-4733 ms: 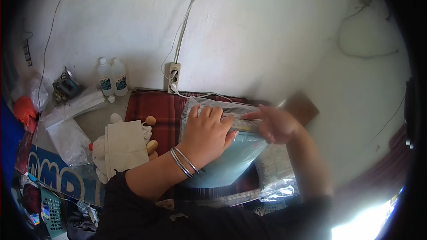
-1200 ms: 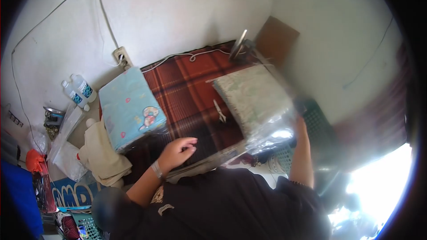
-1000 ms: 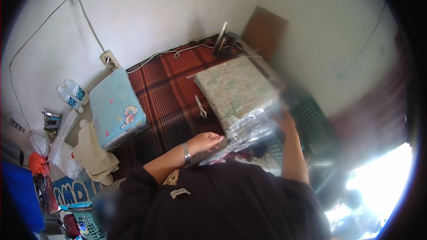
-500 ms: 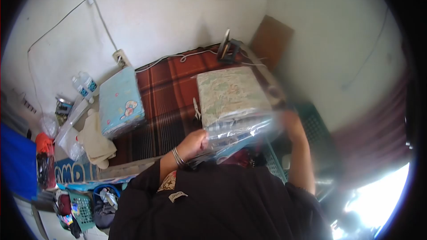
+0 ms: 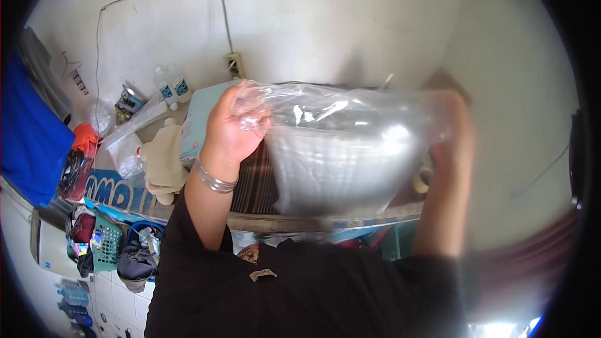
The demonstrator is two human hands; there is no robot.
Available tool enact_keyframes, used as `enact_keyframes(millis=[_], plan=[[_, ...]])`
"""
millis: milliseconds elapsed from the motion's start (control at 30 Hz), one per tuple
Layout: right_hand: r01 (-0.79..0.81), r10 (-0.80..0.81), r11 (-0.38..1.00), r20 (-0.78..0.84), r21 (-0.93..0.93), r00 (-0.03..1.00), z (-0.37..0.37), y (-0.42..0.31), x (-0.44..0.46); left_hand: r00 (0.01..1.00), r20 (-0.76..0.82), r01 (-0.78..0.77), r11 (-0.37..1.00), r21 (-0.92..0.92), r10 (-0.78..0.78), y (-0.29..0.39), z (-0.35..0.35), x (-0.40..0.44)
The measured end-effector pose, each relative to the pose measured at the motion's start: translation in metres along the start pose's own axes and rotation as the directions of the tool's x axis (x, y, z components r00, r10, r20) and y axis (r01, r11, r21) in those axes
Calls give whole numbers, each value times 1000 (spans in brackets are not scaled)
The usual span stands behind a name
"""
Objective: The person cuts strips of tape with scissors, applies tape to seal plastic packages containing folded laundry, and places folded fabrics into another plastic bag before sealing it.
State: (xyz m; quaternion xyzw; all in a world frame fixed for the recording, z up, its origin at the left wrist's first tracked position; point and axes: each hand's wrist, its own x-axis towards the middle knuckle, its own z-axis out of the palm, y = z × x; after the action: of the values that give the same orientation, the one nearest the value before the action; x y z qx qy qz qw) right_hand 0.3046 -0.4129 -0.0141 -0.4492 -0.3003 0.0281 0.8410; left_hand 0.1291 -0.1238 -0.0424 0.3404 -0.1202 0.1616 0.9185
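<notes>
A clear plastic bag point(image 5: 332, 105) is held up in front of me, its upper edge stretched between both hands. A folded, whitish-grey bundle point(image 5: 344, 172) shows through its lower part; motion blurs the pattern. My left hand point(image 5: 238, 116), with silver bangles at the wrist, is closed on the left end of the plastic. My right hand point(image 5: 452, 122) grips the right end, and it is blurred. Behind my left forearm lies a light blue folded package point(image 5: 203, 109), partly covered by the arm.
Below is a surface with a dark red striped cloth point(image 5: 253, 181). To the left are beige folded pieces point(image 5: 166, 163), plastic bottles point(image 5: 179, 84) and a power socket point(image 5: 234, 64). A green basket point(image 5: 107, 244) stands lower left. A blue cloth point(image 5: 34, 138) hangs at far left.
The bag and bundle have risen from the striped cloth, and the green-patterned face no longer shows. Both hands have moved up and away from my body. The view has shifted left.
</notes>
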Motion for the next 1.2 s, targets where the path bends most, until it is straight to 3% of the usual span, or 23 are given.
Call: enact_keyframes(millis=[100,167,200,233,267,300,367,467,600,667,700,767,800,833,867,900,933,1000,1033,1067,1100,1167,1200], plan=[[-191,190,977,-19,-99,982,29,7,-14,992,-115,-45,999,21,47,33,-19,-42],[-221,224,975,127,-37,966,46,19,-22,980,-183,-67,996,59,76,45,-17,-65],[-242,239,970,199,-10,951,55,25,-25,868,-440,-138,963,231,230,49,-1,-75],[-285,258,956,265,67,929,63,28,-29,669,-631,-145,902,407,393,53,6,-84],[-294,260,953,292,78,920,72,32,-31,664,-641,-132,904,407,386,63,-13,-94],[-304,262,949,319,89,911,81,35,-32,758,-524,-165,892,421,388,79,-42,-108],[-330,281,941,383,68,880,92,49,-32,915,-335,-150,961,232,224,99,-52,-113],[-313,322,946,370,-86,872,99,86,-30,845,-489,-132,971,201,216,115,-94,-109],[-282,321,945,300,-167,898,95,118,-37,839,-466,-143,941,307,280,124,-88,-93],[-234,271,954,206,-188,940,82,128,-50,642,-700,-138,945,296,313,122,-87,-82],[-286,322,922,107,-263,941,69,133,-56,838,-467,-161,945,286,284,135,-134,-97],[-408,402,834,-97,-371,911,44,150,-72,844,-461,-202,958,203,275,154,-161,-100],[-415,391,830,-142,-373,910,28,161,-82,775,-521,-255,931,259,357,155,-158,-97],[-372,335,709,-178,-599,925,9,172,-93,692,-571,-305,896,323,441,159,-151,-95],[-320,282,532,-192,-784,940,-12,183,-100,858,-429,-287,957,53,281,172,-153,-97],[-334,275,520,-216,-786,937,-38,190,-106,962,-231,-198,958,-209,149,188,-159,-99],[-325,152,411,-287,-852,946,-69,194,-113,965,-231,-181,958,-223,129,194,-161,-96],[-381,-17,277,-402,-882,916,-139,197,-122,900,-205,-408,908,-91,384,200,-166,-90],[-426,-44,92,-431,-900,901,-168,190,-120,903,-202,-404,910,-95,380,200,-176,-84],[-462,-76,-91,-456,-882,887,-192,184,-118,749,-370,-530,832,162,549,197,-190,-78],[-467,-78,-83,-461,-880,884,-211,180,-117,532,-459,-567,702,430,711,195,-203,-72],[-518,-167,-255,-490,-817,855,-241,179,-111,572,-444,-501,722,476,690,192,-219,-60],[-518,-166,-246,-490,-820,855,-254,181,-106,601,-445,-434,738,516,664,192,-231,-57]])
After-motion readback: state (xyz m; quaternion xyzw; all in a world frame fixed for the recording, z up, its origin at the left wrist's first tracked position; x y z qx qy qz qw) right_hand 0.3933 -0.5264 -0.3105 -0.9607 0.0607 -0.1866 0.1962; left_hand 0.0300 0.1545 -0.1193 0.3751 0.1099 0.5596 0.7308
